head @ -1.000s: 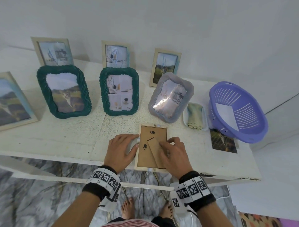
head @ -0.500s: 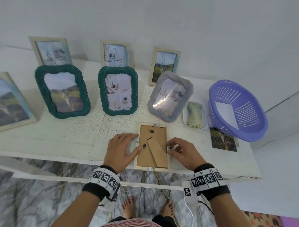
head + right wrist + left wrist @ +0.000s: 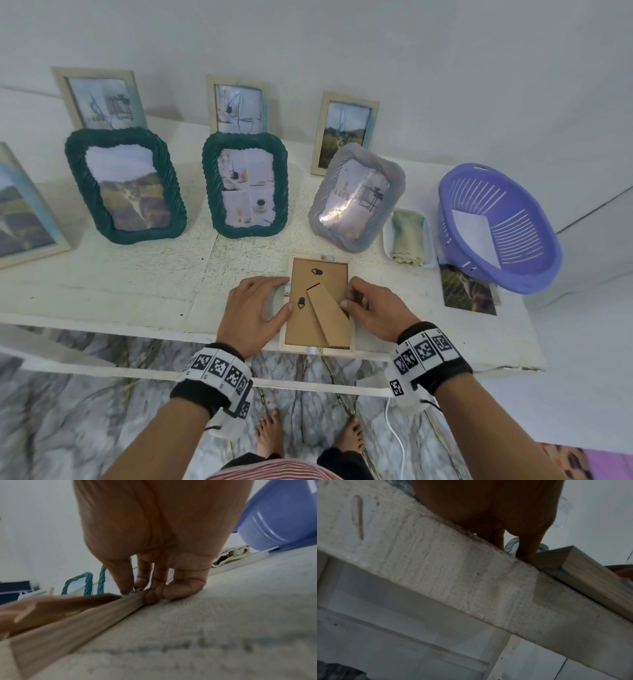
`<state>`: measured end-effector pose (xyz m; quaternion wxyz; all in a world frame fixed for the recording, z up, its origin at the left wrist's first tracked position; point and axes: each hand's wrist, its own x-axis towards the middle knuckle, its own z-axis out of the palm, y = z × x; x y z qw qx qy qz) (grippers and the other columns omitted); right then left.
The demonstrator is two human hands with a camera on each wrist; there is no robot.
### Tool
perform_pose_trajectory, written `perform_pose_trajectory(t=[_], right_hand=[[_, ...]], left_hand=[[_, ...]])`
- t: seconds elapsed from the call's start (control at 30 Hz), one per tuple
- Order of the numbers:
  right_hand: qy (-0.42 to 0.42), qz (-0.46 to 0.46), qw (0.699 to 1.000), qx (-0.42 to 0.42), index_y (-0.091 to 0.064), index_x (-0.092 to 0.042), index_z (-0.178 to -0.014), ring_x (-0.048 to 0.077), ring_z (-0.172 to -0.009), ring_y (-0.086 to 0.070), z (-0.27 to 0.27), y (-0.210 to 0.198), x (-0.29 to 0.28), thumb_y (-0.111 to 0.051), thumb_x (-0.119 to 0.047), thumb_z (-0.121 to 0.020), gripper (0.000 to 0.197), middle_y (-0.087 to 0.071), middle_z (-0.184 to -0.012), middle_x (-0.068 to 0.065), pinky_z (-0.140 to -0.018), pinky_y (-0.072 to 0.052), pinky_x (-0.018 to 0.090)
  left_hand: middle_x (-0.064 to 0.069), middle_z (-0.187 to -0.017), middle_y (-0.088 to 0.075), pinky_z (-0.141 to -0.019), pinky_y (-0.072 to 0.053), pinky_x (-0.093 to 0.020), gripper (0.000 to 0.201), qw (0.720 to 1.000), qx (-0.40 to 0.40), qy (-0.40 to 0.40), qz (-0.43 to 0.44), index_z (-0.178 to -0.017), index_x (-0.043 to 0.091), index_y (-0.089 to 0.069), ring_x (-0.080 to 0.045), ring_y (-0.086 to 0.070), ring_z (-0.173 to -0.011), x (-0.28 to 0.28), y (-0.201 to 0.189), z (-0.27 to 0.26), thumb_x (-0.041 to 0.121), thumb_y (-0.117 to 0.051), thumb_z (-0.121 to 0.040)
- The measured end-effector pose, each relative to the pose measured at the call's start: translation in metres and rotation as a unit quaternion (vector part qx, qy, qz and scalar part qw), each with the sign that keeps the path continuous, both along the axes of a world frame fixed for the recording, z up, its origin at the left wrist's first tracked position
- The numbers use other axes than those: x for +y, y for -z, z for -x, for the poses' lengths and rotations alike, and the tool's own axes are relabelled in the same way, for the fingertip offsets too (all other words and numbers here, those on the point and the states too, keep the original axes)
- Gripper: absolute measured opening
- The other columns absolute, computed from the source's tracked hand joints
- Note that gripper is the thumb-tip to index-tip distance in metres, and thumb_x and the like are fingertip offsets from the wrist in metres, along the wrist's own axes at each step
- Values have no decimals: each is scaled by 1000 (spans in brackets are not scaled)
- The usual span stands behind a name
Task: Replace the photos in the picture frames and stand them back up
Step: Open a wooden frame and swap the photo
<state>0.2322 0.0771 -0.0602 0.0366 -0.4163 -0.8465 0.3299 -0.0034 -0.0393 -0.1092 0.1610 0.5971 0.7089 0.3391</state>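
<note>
A light wooden picture frame (image 3: pixel 318 346) lies face down near the table's front edge, its brown backing up and its stand leg (image 3: pixel 329 319) lying flat. My left hand (image 3: pixel 282 294) rests flat on the table against the frame's left side, with the thumb on the backing by a black clip (image 3: pixel 301 303). My right hand (image 3: pixel 347 294) grips the frame's right edge. The right wrist view has the thumb on top of the frame (image 3: pixel 85 618) and the curled fingers (image 3: pixel 150 599) against its outer side. The left wrist view shows the left hand (image 3: pixel 513 543) beside the frame's corner (image 3: pixel 573 563).
Behind stand two green wicker frames (image 3: pixel 125 185) (image 3: pixel 245 185) and a grey frame (image 3: pixel 356 195), with several wooden frames along the wall. To the right are a folded cloth (image 3: pixel 407 240), a purple basket (image 3: pixel 534 246) holding a white sheet, and a loose photo (image 3: pixel 467 291).
My right hand has moved off the stand leg to the frame's right edge. The left hand has stayed in place.
</note>
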Motion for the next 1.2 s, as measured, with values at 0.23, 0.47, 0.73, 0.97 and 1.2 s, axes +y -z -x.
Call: perform_pose_trajectory(t=[0.23,0.47,0.73,0.97,1.2], right_hand=[[32,25,998,47,-51,-20,-88,5,-58,-46,-5,-1,-5,-64,-31,-90,17,-58,-80,-9,-62,-43,24],[44,22,998,43,-49,-21,-80,2,-57,-46,-3,0,-4,-64,-32,-90,22,-61,-77,-8,-61,-42,24],[49,23,998,25,-49,-20,-77,2,-56,-46,0,-4,-5,-63,-32,-91,23,-61,-74,-9,-59,-41,22],[33,32,999,6,-50,-19,-80,2,-58,-48,2,-11,-2,-65,-30,-89,20,-61,-75,-8,-58,-40,17],[62,-135,989,16,-58,-15,-120,18,-90,-54,33,-14,14,-56,-20,-89,32,-57,-104,4,-80,-48,34]], left_hand=[[24,-120,-55,-95,-27,-26,48,1000,-3,-2,-17,-119,30,-60,-1,-42,-115,0,1,-1,59,-49,-83],[21,-121,-58,-94,-25,-22,47,999,-10,7,-41,-120,28,-63,-1,-44,-114,-1,1,-1,56,-51,-84],[22,-124,-57,-92,-29,-29,37,999,22,16,-28,-118,38,-65,-3,-43,-116,0,2,0,54,-50,-87],[22,-122,-54,-90,-25,-28,29,999,25,24,-17,-110,46,-65,-1,-40,-114,1,2,-1,52,-47,-88],[23,-123,-53,-89,-24,-26,29,999,24,24,-12,-111,47,-63,2,-37,-114,0,1,-1,53,-46,-88]])
